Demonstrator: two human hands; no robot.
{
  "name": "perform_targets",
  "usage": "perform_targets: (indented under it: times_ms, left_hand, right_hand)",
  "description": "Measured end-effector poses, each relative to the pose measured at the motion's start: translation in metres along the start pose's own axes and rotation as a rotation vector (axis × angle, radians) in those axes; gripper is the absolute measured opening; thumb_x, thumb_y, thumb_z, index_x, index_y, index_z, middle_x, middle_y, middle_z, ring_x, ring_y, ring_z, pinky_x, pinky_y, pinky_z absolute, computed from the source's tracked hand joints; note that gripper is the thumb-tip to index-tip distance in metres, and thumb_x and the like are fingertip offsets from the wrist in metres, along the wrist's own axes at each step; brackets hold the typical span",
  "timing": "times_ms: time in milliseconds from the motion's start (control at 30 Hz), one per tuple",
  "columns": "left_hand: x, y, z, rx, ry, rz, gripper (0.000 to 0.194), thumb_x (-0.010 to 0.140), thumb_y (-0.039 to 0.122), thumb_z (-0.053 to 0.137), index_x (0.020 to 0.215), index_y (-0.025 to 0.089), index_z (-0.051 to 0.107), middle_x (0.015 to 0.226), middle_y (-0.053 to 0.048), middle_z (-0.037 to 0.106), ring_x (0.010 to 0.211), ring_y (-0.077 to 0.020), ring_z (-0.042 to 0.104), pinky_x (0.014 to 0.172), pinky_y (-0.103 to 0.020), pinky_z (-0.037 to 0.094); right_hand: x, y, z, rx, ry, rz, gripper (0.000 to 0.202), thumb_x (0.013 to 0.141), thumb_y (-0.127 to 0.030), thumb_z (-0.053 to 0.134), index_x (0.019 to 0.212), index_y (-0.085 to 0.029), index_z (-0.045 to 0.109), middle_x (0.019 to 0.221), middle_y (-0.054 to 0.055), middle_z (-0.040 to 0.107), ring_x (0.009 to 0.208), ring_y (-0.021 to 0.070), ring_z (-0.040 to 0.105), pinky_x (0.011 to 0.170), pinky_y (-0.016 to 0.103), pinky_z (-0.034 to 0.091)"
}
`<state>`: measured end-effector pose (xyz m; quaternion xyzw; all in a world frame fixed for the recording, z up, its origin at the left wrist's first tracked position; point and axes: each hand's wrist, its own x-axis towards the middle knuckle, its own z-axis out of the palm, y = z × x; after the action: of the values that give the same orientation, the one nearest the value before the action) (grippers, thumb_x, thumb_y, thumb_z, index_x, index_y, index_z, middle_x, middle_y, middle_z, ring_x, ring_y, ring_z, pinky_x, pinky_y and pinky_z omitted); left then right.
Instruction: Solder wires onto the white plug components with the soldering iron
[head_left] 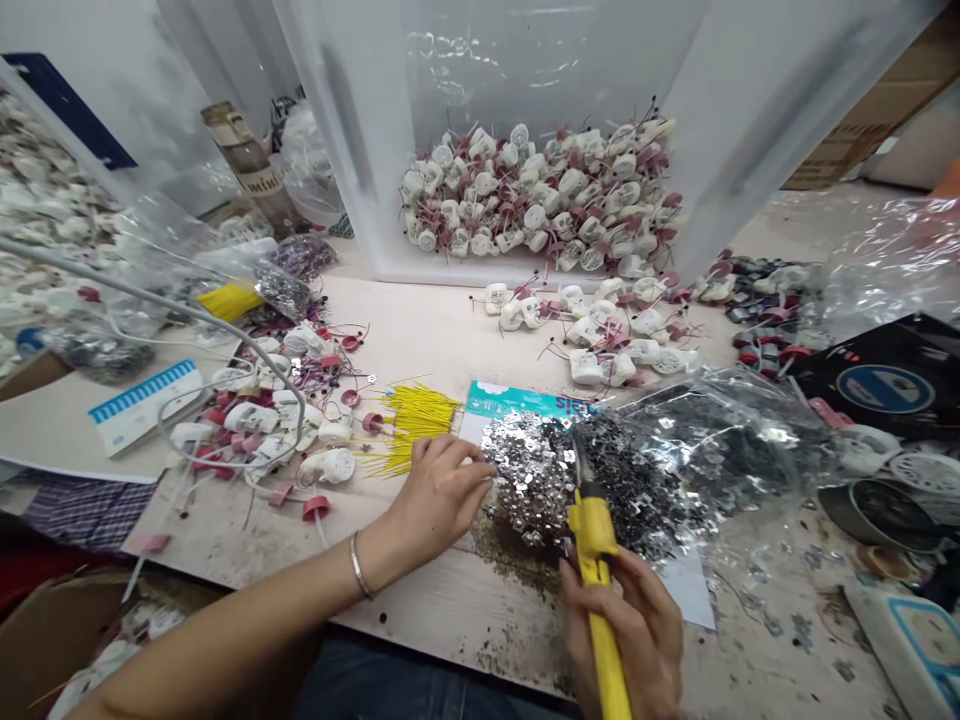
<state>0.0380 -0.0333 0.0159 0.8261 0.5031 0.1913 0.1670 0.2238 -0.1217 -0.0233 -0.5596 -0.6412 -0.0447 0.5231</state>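
My right hand (626, 620) is wrapped round the yellow handle of a soldering iron (598, 540), whose dark metal tip points away from me over a heap of small shiny metal pieces (529, 475). At the heap's left edge, the fingers of my left hand (442, 490) are pinched together. Whatever lies between those fingertips is too small to make out. Just beyond my left hand is a bundle of thin yellow wires (420, 415). Darker metal pieces (637, 480) lie against the heap on the right, partly beneath clear plastic.
A translucent bin (390, 265) at the back holds many white plastic housings (540, 200) with pink parts. More housings (592, 330) lie before it, and others (259, 420) at left beside a looped grey cable (304, 410). A black round-labelled object (885, 385) sits at right.
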Motion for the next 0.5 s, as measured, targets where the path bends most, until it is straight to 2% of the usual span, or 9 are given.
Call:
perform_targets:
  times_ms: [100,200,300,367,433,500]
  left_hand:
    - [0.054,0.002,0.005,0.007,-0.003,0.052,0.018,0.092,0.027,0.054,0.095,0.021,0.07,0.097,-0.004,0.068,0.094,-0.0214,0.055,0.083,-0.038,0.034]
    - [0.113,0.006,0.017,0.042,-0.026,0.038,0.019,0.09,0.028,0.055,0.099,0.02,0.07,0.098,-0.005,0.069,0.093,-0.0226,0.056,0.083,-0.039,0.035]
    - [0.161,0.011,0.031,0.087,-0.013,0.056,0.021,0.089,0.023,0.054,0.103,0.017,0.069,0.102,-0.008,0.068,0.098,-0.026,0.055,0.086,-0.043,0.035]
    - [0.183,0.015,0.038,0.099,-0.032,0.114,0.024,0.085,0.012,0.054,0.104,0.018,0.068,0.105,-0.007,0.066,0.103,-0.0261,0.053,0.09,-0.043,0.033]
    - [0.198,0.017,0.041,0.12,-0.079,0.259,0.032,0.081,0.002,0.052,0.102,0.019,0.068,0.109,-0.005,0.064,0.109,-0.0241,0.051,0.094,-0.041,0.032]
    - [0.206,0.016,0.04,0.141,-0.104,0.392,0.035,0.083,-0.001,0.043,0.104,0.016,0.066,0.11,-0.004,0.061,0.114,-0.0222,0.049,0.098,-0.041,0.03]
  right_hand:
    - [0.003,-0.003,-0.005,0.01,0.068,0.095,0.018,0.074,-0.008,0.069,0.07,-0.019,0.056,0.11,0.006,0.057,0.076,0.0138,0.067,0.053,0.021,0.058]
    - [0.005,-0.007,0.004,0.045,0.095,0.178,0.017,0.077,-0.008,0.067,0.07,-0.018,0.055,0.112,0.007,0.056,0.083,0.0148,0.067,0.061,0.023,0.059]
    - [0.009,-0.009,0.015,0.061,0.103,0.196,0.017,0.077,-0.007,0.068,0.072,-0.018,0.056,0.114,0.006,0.055,0.089,0.0131,0.066,0.068,0.021,0.057]
    - [0.011,-0.01,0.016,0.054,0.135,0.218,0.019,0.076,-0.005,0.068,0.071,-0.018,0.056,0.114,0.005,0.056,0.088,0.0108,0.066,0.069,0.019,0.056]
    - [0.012,-0.008,0.013,0.041,0.164,0.26,0.02,0.076,-0.003,0.067,0.071,-0.018,0.055,0.115,0.004,0.055,0.088,0.0097,0.065,0.07,0.019,0.055]
    - [0.01,-0.002,0.004,0.021,0.154,0.252,0.02,0.076,-0.005,0.069,0.071,-0.019,0.055,0.116,0.004,0.055,0.088,0.0104,0.065,0.069,0.02,0.054]
